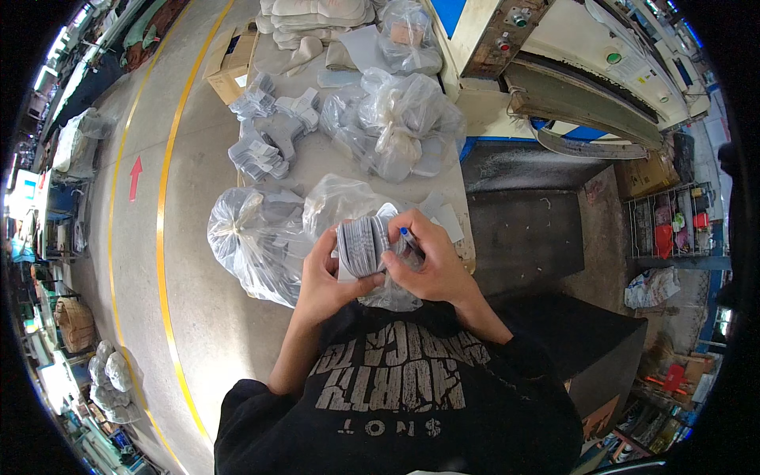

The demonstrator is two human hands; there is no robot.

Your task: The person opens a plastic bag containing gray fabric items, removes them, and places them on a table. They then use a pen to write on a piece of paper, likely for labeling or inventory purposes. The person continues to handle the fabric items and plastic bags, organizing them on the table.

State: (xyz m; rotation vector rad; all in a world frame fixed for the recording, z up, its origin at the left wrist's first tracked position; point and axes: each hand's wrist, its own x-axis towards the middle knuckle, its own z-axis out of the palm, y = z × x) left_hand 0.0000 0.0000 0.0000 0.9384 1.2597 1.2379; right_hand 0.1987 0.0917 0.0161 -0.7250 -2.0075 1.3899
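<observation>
The head view looks down past a black shirt (396,388) with pale lettering to two bare hands meeting over a stack of grey pieces (362,245). The stack is in front of the person's chest, its thin layers standing side by side. The left hand (324,277) is partly closed around the left side of the stack, with the thumb along its lower edge. The right hand (427,257) pinches the right side between thumb and forefinger; its other fingers are curled, and a pen (407,236) with a blue end is tucked in that hand.

Just beyond the hands is a clear plastic bag (340,196), and to its left a knotted bag (253,245) with grey contents. They are on a pale worktop (459,186). Farther along, small bundles (261,154) of grey pieces sit near the left edge, beside a large clear bag (396,127) tied at the neck. At the far end are a pile of pale sacks (317,14) and an open cardboard box (231,63).

Right of the worktop stands a machine (479,47) with a red button. On the left, yellow lines (162,214) and a red arrow (135,178) mark the floor (210,317).
</observation>
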